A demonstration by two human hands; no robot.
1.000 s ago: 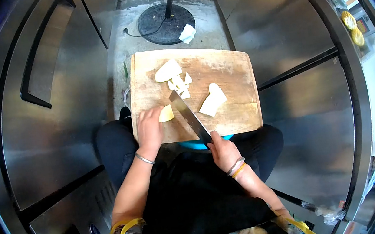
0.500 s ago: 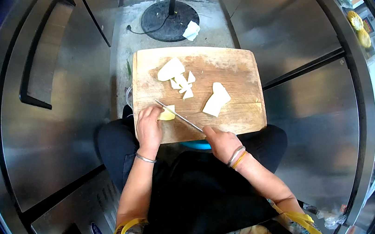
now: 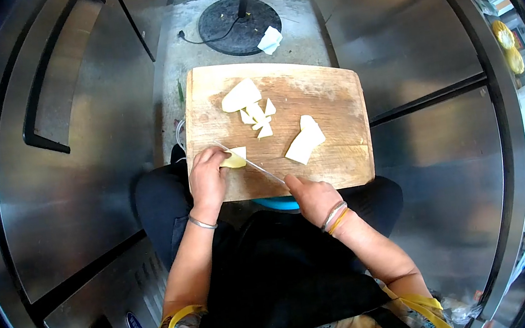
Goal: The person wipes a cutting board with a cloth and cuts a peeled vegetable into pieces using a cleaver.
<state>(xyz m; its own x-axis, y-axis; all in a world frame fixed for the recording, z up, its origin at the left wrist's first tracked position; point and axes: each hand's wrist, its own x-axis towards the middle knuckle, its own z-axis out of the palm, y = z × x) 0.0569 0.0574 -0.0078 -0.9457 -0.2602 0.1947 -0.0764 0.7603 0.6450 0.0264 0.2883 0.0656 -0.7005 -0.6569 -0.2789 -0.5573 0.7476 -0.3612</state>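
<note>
Steel cabinets point(image 3: 436, 188) L & R of frame; round base point(image 3: 228, 37) & paper point(image 3: 269, 40) on floor point(image 3: 300, 31), top ctr. Board point(image 3: 333, 96) at ctr, worn. L hand point(image 3: 207, 178) pins pale chunk point(image 3: 235, 159), board's lower left; R hand point(image 3: 312, 198) grips knife point(image 3: 262, 171), blade at chunk. Small pcs point(image 3: 259, 117), upper ctr, are cut; big pc point(image 3: 242, 94) beside them & wide pc point(image 3: 304, 140) at right, not cut small.
</note>
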